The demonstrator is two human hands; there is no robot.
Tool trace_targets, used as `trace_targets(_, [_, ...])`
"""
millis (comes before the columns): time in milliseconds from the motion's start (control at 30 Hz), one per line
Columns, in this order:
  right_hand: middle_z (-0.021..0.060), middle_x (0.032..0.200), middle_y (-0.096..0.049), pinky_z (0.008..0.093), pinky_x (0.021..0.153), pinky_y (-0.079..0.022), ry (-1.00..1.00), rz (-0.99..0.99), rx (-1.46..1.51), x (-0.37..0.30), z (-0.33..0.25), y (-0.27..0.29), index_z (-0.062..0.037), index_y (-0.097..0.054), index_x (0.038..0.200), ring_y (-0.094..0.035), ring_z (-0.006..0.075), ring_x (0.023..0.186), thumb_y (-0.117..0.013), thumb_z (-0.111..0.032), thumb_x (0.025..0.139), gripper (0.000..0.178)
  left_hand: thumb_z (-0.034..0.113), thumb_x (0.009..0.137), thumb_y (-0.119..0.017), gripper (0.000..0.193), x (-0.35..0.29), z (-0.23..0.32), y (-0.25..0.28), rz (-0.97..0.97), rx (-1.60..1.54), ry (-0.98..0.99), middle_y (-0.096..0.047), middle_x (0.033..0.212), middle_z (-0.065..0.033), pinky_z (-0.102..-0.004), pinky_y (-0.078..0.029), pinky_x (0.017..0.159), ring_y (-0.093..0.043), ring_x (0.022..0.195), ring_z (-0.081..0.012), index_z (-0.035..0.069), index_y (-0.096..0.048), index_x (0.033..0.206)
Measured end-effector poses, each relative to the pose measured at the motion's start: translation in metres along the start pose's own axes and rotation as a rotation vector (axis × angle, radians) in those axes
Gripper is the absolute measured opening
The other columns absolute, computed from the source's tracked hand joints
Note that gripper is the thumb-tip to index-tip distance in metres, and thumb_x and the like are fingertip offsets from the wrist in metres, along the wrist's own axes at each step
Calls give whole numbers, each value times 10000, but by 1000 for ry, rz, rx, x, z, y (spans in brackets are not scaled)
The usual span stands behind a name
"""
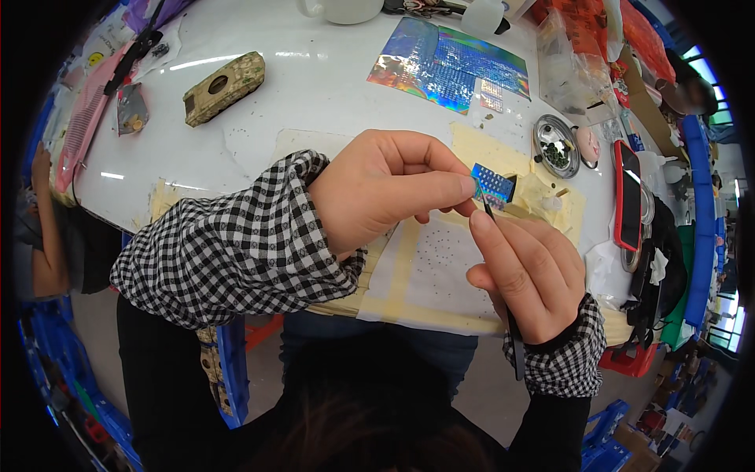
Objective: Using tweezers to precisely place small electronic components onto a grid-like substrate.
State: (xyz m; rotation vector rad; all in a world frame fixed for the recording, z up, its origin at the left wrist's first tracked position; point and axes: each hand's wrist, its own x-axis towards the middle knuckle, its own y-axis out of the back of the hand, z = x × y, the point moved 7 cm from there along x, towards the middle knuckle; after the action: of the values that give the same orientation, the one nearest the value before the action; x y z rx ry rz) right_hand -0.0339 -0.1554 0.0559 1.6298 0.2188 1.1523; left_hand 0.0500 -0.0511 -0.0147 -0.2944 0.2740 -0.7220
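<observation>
My left hand (393, 185) is closed in a pinch of thumb and forefinger. Whatever lies between those fingertips is too small to make out, though a speck of green shows there. Black tweezers (515, 338) are gripped in my right hand (527, 271), their points meeting the left fingertips. Just beyond the pinch is a small shiny blue sticker sheet (493, 185) with rows of tiny marks; whether the left fingers touch it, I cannot tell. Beneath my hands, a white paper (440, 271) bears many scattered dark specks and a strip of yellowish tape.
A round metal dish (557, 148) holds dark green bits. Beside it are a pink rounded object (587, 145) and a red-edged phone (627, 197). Larger holographic sheets (440, 67) lie farther back. A camouflage-patterned case (224, 89) rests at left. Another person's arm (49, 228) shows far left.
</observation>
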Motion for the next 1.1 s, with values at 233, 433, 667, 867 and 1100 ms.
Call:
trace_targets(233, [131, 889, -629, 307, 599, -524, -9, -2, 1, -1, 0, 0, 36, -630, 1086, -640, 222, 742, -660, -194, 823, 351, 183, 866, -628, 145, 0, -1, 0, 0, 6, -5, -656, 818, -18, -196, -399, 658, -496, 705, -42, 39, -631, 888])
trace_targets(433, [135, 896, -629, 308, 601, -522, -10, 0, 20, -1, 0, 1, 37, -623, 1097, -642, 225, 750, -667, -190, 817, 363, 179, 865, -626, 142, 0, -2, 2, 1, 15, -7, -659, 825, -23, -195, -398, 656, -496, 698, -43, 38, -632, 887])
trace_targets(667, [133, 879, -629, 307, 593, -520, -10, 3, 30, 0, 0, 1, 43, -623, 1088, -640, 226, 735, -666, -191, 818, 360, 170, 864, -621, 141, 0, 0, 3, 25, 19, -2, -660, 830, -32, -194, -402, 653, -497, 703, -46, 32, -631, 891])
trace_targets(867, [129, 866, -627, 307, 589, -520, -16, 12, 30, -1, 1, -2, 46, -626, 1081, -637, 225, 722, -666, -186, 817, 354, 164, 864, -622, 136, 0, -1, 2, 17, 22, -4, -648, 820, -18, -194, -400, 648, -492, 700, -46, 31, -632, 891])
trace_targets(1100, [125, 867, -625, 308, 593, -521, -3, 17, 32, -1, 2, -2, 45, -630, 1076, -638, 225, 722, -669, -182, 813, 350, 175, 861, -629, 143, 0, 0, 2, 11, 16, -10, -646, 807, -9, -192, -396, 643, -486, 693, -44, 35, -633, 887])
